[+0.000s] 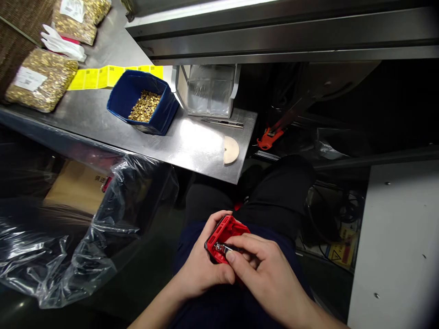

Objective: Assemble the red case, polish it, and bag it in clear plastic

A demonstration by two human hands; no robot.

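My left hand [200, 262] is wrapped around a red plastic housing [224, 230] with black edges, held above my lap with its hollow side up. Inside that hollow lies the tip of a small shiny metal part [220, 247]. My right hand [265, 269] pinches this part between thumb and index finger. Its other fingers are curled against the housing and cover its lower right side. How the metal part sits against the plastic, and its far end, are hidden by the fingers.
On the metal table [206, 160] stand a blue bin [116, 98] of small brass-coloured pieces and a clear bin [209, 91]. A pen-like tool [222, 123] and a pale disc [231, 150] lie near its corner. Bags of brass pieces [43, 77] sit left; a white panel [398, 242] stands right.
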